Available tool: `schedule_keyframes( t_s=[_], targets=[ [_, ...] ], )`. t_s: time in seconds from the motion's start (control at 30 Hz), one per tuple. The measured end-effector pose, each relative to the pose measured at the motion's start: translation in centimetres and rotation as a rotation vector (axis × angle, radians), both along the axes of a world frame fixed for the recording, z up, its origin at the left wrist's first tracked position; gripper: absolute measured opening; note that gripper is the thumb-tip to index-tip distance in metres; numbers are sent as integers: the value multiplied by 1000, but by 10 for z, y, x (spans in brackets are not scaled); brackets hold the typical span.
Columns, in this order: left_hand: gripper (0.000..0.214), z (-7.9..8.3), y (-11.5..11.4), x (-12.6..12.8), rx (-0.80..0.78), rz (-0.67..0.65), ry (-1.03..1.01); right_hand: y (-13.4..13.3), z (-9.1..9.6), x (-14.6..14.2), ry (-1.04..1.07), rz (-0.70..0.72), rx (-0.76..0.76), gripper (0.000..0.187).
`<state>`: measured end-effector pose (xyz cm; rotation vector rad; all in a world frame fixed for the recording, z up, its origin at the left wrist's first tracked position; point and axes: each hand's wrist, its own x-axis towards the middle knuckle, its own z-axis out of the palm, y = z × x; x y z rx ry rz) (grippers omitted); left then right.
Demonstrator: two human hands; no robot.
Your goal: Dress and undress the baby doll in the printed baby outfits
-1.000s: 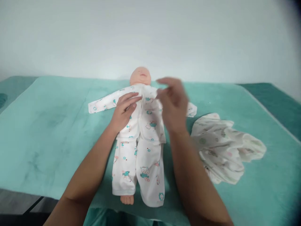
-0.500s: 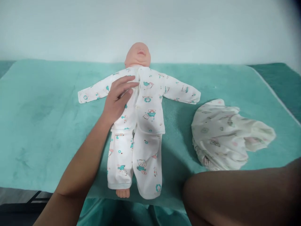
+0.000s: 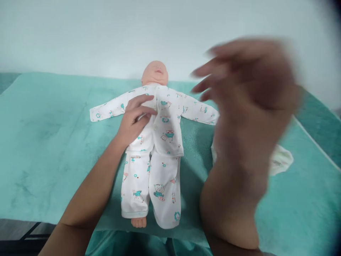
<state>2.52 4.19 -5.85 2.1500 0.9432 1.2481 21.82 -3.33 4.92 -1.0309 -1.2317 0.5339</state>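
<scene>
A teal mat point(image 3: 53, 142) covered the whole work surface, with a darker teal surface point(image 3: 325, 121) showing past its far right edge.

The right hand point(image 3: 247, 96) was raised close to the camera and blurred by motion. Its fingers were loosely spread and pointed left, the palm was open, and it held nothing. It hung above the right part of the mat, touching no object.

The doll point(image 3: 165, 131) lay on its back at the middle of the mat. Its long axis ran from the near edge to the far edge, with the bald head point(image 3: 155, 73) pointing away towards the wall and the legs towards the person. Both sleeved arms were stretched straight out to the sides, making a cross shape. A white printed jacket point(image 3: 170, 106) enclosed the torso and arms, and matching trousers point(image 3: 162, 185) enclosed the legs.

A crumpled printed cloth point(image 3: 279, 160) lay on the mat to the right of the doll, apart from it and mostly hidden behind the raised forearm.

The left hand point(image 3: 133, 121) rested on the doll's chest, on the jacket front just beside the row of buttons. Its fingers were bent over the fabric. Whether they pinched the cloth or only pressed on it could not be told.

One bare foot point(image 3: 138, 222) stuck out of the left-side trouser leg at the near edge of the mat.
</scene>
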Motion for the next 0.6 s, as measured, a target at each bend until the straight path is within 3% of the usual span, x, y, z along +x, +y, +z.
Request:
schedule_keyframes(
  t_s=[0.1,0.2,0.37,0.6],
  targets=[
    [16,6,-2,-4,17,-58,72,15,-19,-12,-439,189,-134,17],
    [13,15,-4,-12,-61,-137,170,28,-36,-15,-639,266,-236,21],
    [16,25,-6,-23,-151,-242,243,35,-45,-15,-690,217,-191,24],
    [11,18,-5,-20,-155,-212,223,39,-51,-25,-739,141,-172,26]
  ],
)
